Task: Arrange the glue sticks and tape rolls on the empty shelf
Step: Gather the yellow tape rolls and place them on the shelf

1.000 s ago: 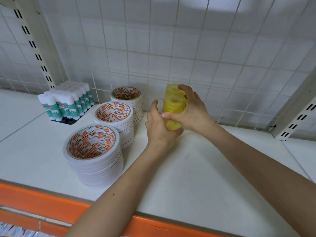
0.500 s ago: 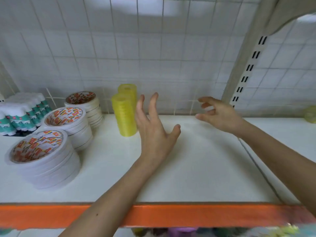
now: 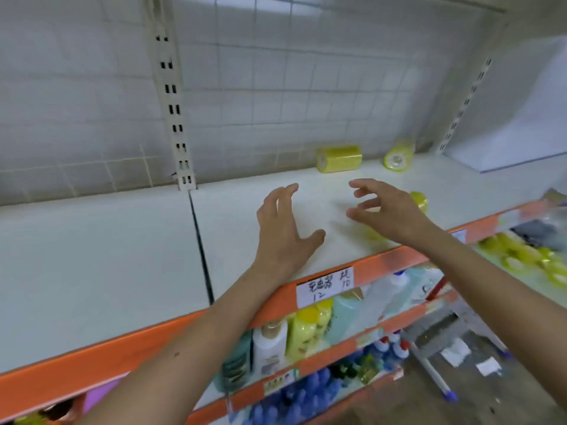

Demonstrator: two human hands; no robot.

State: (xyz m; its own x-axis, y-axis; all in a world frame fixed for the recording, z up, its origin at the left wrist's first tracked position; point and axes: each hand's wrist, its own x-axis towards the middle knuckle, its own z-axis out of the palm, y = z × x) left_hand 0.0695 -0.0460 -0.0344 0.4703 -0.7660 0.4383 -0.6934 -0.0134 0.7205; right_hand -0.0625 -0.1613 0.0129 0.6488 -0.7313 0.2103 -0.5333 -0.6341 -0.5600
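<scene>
Two packs of yellow tape rolls lie on their sides at the back of the white shelf [image 3: 122, 256]: one pack [image 3: 339, 158] nearer the middle and a second pack [image 3: 398, 156] to its right. Another yellow tape roll [image 3: 419, 200] peeks out just behind my right hand. My left hand [image 3: 283, 231] hovers open over the shelf, fingers spread. My right hand [image 3: 383, 210] hovers open to its right, fingers curled, holding nothing. A blurred yellow shape [image 3: 368, 233] under the right hand cannot be made out. The glue sticks and white tape stacks are out of view.
The shelf has an orange front edge [image 3: 383, 265] with a handwritten label [image 3: 325, 285]. A slotted upright [image 3: 173, 118] and a seam [image 3: 201, 243] split the shelf. Lower shelves hold bottles [image 3: 302, 332] and more yellow rolls [image 3: 527, 256]. A wire grid backs the shelf.
Both hands let go of the yellow tape stack and opened. My view swung right along the shelf, so the placed stacks and glue sticks have left the frame.
</scene>
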